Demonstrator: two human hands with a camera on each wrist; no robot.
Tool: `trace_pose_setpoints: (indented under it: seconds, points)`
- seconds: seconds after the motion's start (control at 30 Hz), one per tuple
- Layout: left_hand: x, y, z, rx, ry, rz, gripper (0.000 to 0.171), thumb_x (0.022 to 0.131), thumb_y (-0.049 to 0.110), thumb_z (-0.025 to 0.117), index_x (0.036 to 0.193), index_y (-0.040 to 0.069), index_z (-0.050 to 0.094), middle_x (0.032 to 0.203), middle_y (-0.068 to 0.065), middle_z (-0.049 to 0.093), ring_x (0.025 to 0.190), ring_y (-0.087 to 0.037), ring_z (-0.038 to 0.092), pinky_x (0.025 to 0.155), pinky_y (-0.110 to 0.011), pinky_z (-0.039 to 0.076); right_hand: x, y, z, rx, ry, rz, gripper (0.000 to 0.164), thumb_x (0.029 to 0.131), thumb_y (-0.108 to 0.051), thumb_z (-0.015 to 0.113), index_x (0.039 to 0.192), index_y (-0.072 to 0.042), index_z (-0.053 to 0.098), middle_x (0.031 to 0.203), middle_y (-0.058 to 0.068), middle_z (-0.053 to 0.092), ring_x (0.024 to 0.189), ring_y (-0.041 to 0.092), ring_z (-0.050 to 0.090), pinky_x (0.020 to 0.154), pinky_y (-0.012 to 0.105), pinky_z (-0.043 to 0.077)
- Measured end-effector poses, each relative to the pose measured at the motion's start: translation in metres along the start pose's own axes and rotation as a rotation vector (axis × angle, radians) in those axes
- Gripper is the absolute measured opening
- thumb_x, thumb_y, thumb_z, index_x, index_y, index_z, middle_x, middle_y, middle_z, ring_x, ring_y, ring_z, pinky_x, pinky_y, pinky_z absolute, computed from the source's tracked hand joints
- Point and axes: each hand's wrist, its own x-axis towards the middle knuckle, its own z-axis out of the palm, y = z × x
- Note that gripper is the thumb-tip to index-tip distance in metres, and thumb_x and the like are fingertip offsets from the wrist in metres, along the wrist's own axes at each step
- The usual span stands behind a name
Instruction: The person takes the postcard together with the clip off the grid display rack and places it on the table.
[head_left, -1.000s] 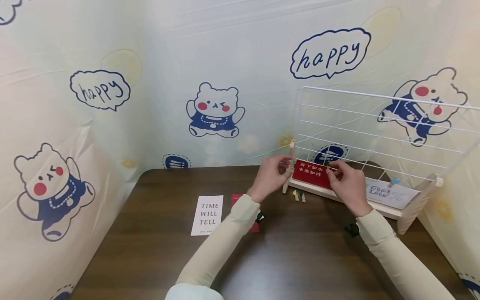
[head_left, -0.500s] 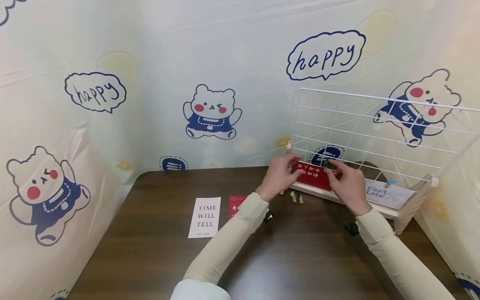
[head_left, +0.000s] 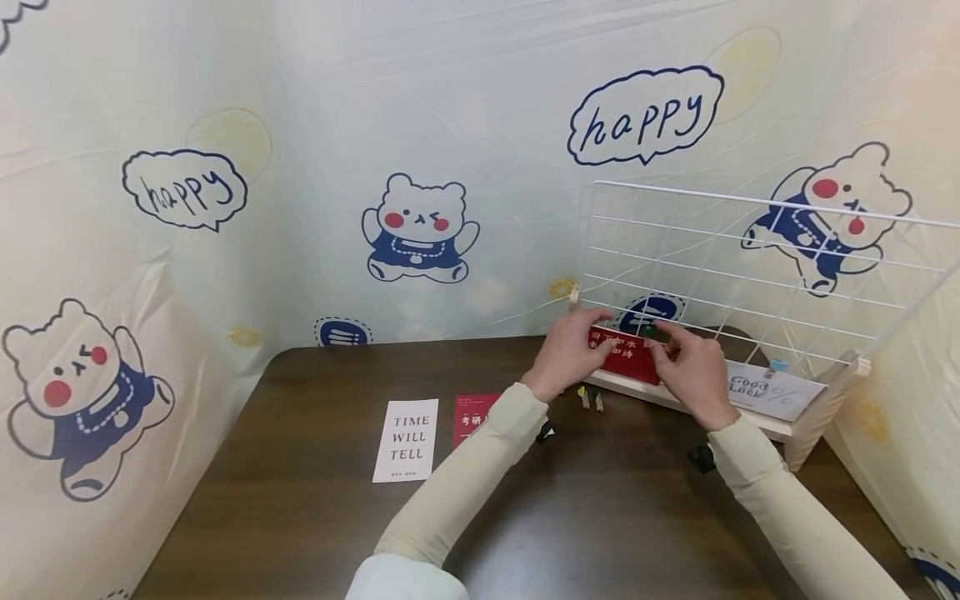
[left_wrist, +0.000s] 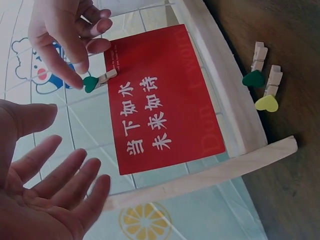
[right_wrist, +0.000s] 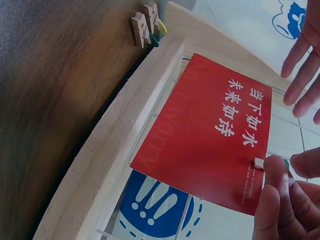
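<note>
A red card (left_wrist: 160, 100) with white Chinese characters leans against the white wire grid (head_left: 720, 242), above the wooden base. On its upper edge, towards the right end, sits a small wooden clothespin (left_wrist: 102, 80) with a green heart. My right hand (head_left: 693, 371) holds this clothespin between thumb and finger at the heart end; the fingers partly hide it in the right wrist view. My left hand (head_left: 568, 354) is near the card's left end, fingers apart and holding nothing. In the left wrist view the left fingers (left_wrist: 75, 187) show a gap to the card.
Two loose clothespins, one yellow-hearted (left_wrist: 267, 103) and one green-hearted (left_wrist: 254, 78), lie before the base. A "Good Luck" card (head_left: 772, 390) with a blue-hearted clip is on the grid's right. A white card (head_left: 407, 442) and another red card (head_left: 472, 412) lie on the table.
My left hand has shifted right, in front of the red card's left end in the head view. The right hand has stayed at the green-hearted clothespin. The head view has turned slightly.
</note>
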Motion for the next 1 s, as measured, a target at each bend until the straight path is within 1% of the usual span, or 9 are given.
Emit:
trace_pose_setpoints:
  seconds: [0.23,0.43,0.67,0.77,0.87,0.93,1.0]
  points:
    - [0.003,0.0,0.002,0.053,-0.085,0.012,0.042,0.097,0.027,0.072,0.138,0.017,0.064,0.139,-0.002,0.069,0.122,-0.02,0.068,0.105,-0.034,0.056,0.002,0.0,0.004,0.007,-0.038,0.019,0.035,0.094,-0.011,0.071,0.127,0.002,0.071,0.069,0.018,0.071,0.048,0.018,0.053,0.045,0.027,0.037]
    - [0.004,-0.002,0.004,0.099,-0.129,0.022,0.045,0.098,0.029,0.072,0.139,0.015,0.063,0.141,-0.003,0.069,0.125,-0.018,0.067,0.109,-0.034,0.054,0.004,0.001,0.005,-0.011,-0.059,0.025,0.036,0.095,-0.011,0.07,0.128,0.003,0.07,0.065,0.017,0.069,0.046,0.016,0.05,0.045,0.028,0.035]
    - [0.006,-0.007,0.007,0.153,-0.128,0.028,0.041,0.098,0.031,0.071,0.137,0.016,0.066,0.135,-0.001,0.072,0.111,-0.015,0.069,0.101,-0.033,0.058,0.008,0.002,0.005,-0.013,-0.072,0.024,0.035,0.096,-0.011,0.07,0.128,0.003,0.071,0.069,0.019,0.071,0.049,0.02,0.054,0.046,0.028,0.037]
    - [0.006,-0.007,0.007,0.169,-0.131,0.028,0.041,0.098,0.03,0.071,0.136,0.016,0.067,0.135,-0.001,0.072,0.116,-0.016,0.069,0.105,-0.035,0.056,0.009,0.002,0.006,-0.012,-0.078,0.028,0.034,0.096,-0.011,0.069,0.127,0.003,0.071,0.069,0.019,0.071,0.049,0.02,0.055,0.046,0.028,0.037]
    - [0.005,-0.007,0.008,0.206,-0.134,0.02,0.041,0.098,0.03,0.071,0.137,0.017,0.066,0.136,-0.001,0.07,0.119,-0.018,0.068,0.106,-0.036,0.056,0.01,0.002,0.007,-0.014,-0.072,0.028,0.032,0.096,-0.01,0.068,0.125,0.003,0.072,0.069,0.02,0.071,0.05,0.022,0.057,0.046,0.028,0.037]
    - [0.005,-0.006,0.009,0.252,-0.128,0.011,0.041,0.098,0.03,0.071,0.138,0.019,0.065,0.138,-0.001,0.069,0.121,-0.018,0.067,0.106,-0.036,0.056,0.011,0.002,0.008,-0.012,-0.062,0.026,0.03,0.096,-0.009,0.067,0.124,0.003,0.073,0.071,0.021,0.072,0.052,0.025,0.06,0.047,0.029,0.037]
    - [0.006,-0.005,0.011,0.315,-0.114,0.012,0.04,0.099,0.029,0.07,0.138,0.02,0.065,0.137,0.0,0.07,0.12,-0.018,0.068,0.103,-0.036,0.057,0.012,0.002,0.009,-0.011,-0.047,0.022,0.028,0.097,-0.008,0.066,0.121,0.003,0.074,0.073,0.021,0.074,0.056,0.028,0.063,0.048,0.029,0.037]
